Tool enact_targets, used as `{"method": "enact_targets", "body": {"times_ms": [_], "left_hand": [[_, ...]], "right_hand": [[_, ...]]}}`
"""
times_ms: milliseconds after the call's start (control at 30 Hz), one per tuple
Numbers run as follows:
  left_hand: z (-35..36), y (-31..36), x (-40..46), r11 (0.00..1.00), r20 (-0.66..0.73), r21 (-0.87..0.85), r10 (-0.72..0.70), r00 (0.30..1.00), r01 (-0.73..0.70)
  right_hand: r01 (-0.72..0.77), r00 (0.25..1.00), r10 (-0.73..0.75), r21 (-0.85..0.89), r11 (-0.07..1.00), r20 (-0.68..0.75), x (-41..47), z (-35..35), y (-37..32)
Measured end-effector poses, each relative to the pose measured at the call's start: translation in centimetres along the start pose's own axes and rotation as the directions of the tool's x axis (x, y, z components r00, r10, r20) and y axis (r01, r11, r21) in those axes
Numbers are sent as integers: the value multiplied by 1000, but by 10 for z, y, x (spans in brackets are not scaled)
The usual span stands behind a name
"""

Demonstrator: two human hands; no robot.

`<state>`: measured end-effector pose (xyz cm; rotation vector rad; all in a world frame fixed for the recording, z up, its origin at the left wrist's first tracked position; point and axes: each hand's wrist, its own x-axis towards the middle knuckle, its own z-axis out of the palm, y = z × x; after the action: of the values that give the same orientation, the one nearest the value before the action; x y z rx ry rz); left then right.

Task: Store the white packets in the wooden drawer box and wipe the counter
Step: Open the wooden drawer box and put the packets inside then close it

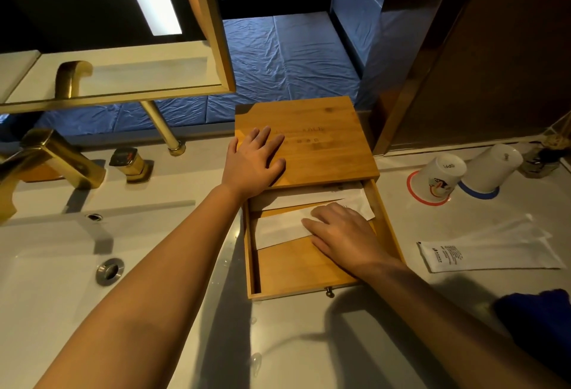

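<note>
Beside the sink, a pale counter (309,342) holds a wooden box (309,141) with its drawer (296,268) pulled out. Left hand (253,160) lies flat on the box top. Right hand (343,234) presses flat on a white packet (278,231) inside the drawer. Another packet (491,252) lies on the counter, near a blue cloth (537,317).

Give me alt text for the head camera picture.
A person's right hand lays a white packet in the open drawer of a wooden box, steadied by the left hand; another packet lies on the counter.

Left hand (255,161) flat; right hand (343,234) flat, fingers extended.
</note>
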<state>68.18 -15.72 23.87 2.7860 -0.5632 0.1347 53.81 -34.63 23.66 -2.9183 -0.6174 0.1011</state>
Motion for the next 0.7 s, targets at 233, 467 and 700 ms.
{"method": "enact_targets", "body": {"times_ms": [233, 467, 700], "left_hand": [[-1, 1, -1, 1000, 5, 5, 0, 1000, 0], [-3, 2, -1, 1000, 6, 9, -2, 1000, 2], [-2, 2, -1, 1000, 0, 27, -1, 1000, 1]], "right_hand": [[5, 1000, -6, -66, 998, -27, 13, 2, -8], [-148, 987, 139, -121, 982, -76, 30, 3, -21], [-150, 981, 151, 15, 989, -120, 10, -5, -15]]}}
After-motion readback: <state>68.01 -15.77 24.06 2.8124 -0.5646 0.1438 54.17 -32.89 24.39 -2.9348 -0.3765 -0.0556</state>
